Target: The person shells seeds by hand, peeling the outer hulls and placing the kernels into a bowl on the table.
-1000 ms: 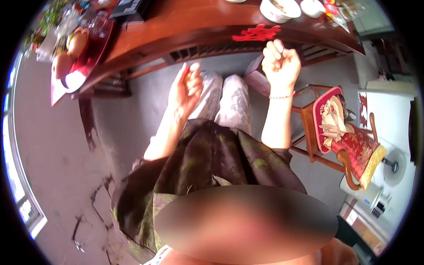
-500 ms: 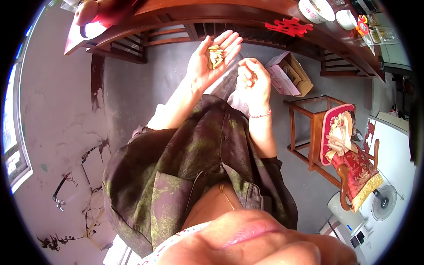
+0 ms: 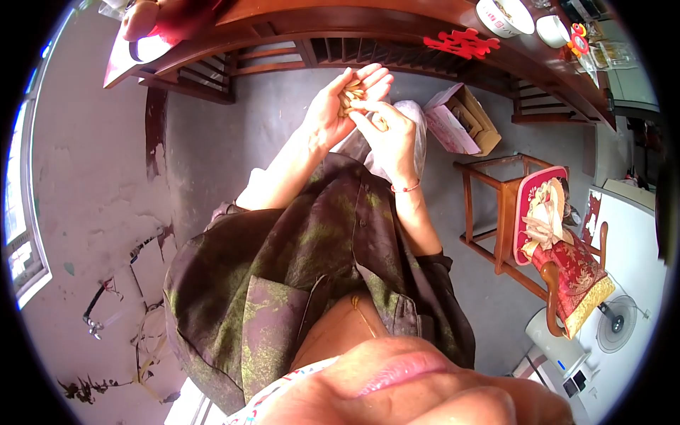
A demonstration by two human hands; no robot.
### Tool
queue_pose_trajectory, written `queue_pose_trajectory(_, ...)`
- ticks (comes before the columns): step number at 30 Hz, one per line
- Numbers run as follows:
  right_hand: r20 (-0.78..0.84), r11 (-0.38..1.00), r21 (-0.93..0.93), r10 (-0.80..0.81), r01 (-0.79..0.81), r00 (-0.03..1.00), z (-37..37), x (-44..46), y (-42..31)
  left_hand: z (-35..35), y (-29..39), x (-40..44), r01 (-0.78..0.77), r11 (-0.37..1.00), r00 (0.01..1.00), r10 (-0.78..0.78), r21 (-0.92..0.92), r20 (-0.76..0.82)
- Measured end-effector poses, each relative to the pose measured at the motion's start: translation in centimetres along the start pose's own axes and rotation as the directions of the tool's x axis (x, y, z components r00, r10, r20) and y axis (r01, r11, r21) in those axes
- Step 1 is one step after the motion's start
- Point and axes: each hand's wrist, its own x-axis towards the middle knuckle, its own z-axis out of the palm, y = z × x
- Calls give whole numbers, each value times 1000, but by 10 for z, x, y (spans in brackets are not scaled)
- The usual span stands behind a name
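My left hand (image 3: 333,106) is palm up with its fingers stretched out. A small pile of pale seeds or nuts (image 3: 349,95) lies in its palm. My right hand (image 3: 392,134), with a bracelet at the wrist, reaches over that palm from the right. Its thumb and index fingertips are at the pile's lower edge, and its other fingers curl round a few of the same pale pieces, partly hidden. Both hands are above my knees.
Ahead is a dark red wooden table (image 3: 354,20) with a white bowl (image 3: 504,18) and a small white cup (image 3: 552,31). An opened cardboard box (image 3: 464,120) lies on the floor. A wooden chair (image 3: 506,212) with cushions stands at right, near a fan (image 3: 616,324).
From fist-like and apart, my left hand has opened to show the pieces. My right hand has come left, its fingertips now at my left palm. The view has also shifted.
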Motion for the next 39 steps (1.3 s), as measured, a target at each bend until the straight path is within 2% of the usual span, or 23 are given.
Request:
queue_pose_trajectory(2,20,984,-4,179,-179,984,-2,0,2,-1,-3,2,4,1000,1000,-4,27,-14)
queue_pose_trajectory(6,-106,986,115,136,-124,985,1,3,8,1,-8,3,32,999,999,-33,26,19)
queue_pose_trajectory(8,-205,951,299,143,-77,968,4,4,15,2,-8,4,34,999,999,-34,10,0)
queue_pose_trajectory(9,-206,908,400,220,-123,954,4,6,16,3,-9,3,37,999,999,-37,11,-1)
queue_pose_trajectory(10,-211,908,400,220,-122,952,2,6,14,4,-9,2,25,999,999,-24,37,-44)
queue_pose_trajectory(12,-53,631,696,520,-341,853,-8,6,5,0,-8,2,27,997,996,-21,68,-82)
queue_pose_trajectory(13,24,519,776,544,-359,839,-10,6,7,-9,-6,2,-25,988,994,40,154,-100)
queue_pose_trajectory(14,10,523,778,543,-347,840,-12,5,9,-15,-6,4,-74,968,989,103,241,-110)
queue_pose_trajectory(15,62,451,815,558,-365,828,-14,5,10,4,-11,-1,-86,923,965,170,376,-198)
queue_pose_trajectory(16,118,375,845,567,-382,815,-16,6,10,5,-9,-2,-78,921,968,161,380,-190)
queue_pose_trajectory(17,125,361,850,569,-383,813,-17,6,8,4,-3,-5,-40,885,988,103,464,-112)
queue_pose_trajectory(18,118,364,853,567,-376,815,-18,6,7,7,-1,-7,-11,839,998,40,544,-41)
queue_pose_trajectory(19,121,364,851,565,-378,816,-18,5,7,15,-8,-10,-62,748,985,153,661,-80)
queue_pose_trajectory(20,125,364,850,562,-380,818,-19,5,7,16,-11,-12,-62,745,986,150,664,-77)
queue_pose_trajectory(22,133,362,852,549,-378,825,-20,4,5,18,-14,-14,-128,529,970,244,839,-6)
queue_pose_trajectory(24,146,345,856,552,-384,821,-19,3,6,24,-19,-16,-97,413,948,315,906,-43)
queue_pose_trajectory(26,135,357,851,560,-385,817,-17,0,6,20,-19,-16,-143,389,943,333,910,6)
queue_pose_trajectory(28,102,440,797,577,-414,810,-19,-3,-2,17,-20,-17,-167,378,937,349,911,27)
queue_pose_trajectory(30,109,518,752,512,-407,852,-18,-7,2,19,-21,-18,-177,471,945,328,864,15)
queue_pose_trajectory(32,125,551,726,483,-412,867,-14,-8,-1,21,-16,-19,-157,570,967,255,807,8)
queue_pose_trajectory(34,99,546,739,490,-394,866,-13,-10,-2,23,-15,-21,-119,606,980,197,786,-3)
queue_pose_trajectory(39,103,570,730,453,-377,885,-20,-11,-6,22,-14,-24,-52,545,984,170,837,-50)
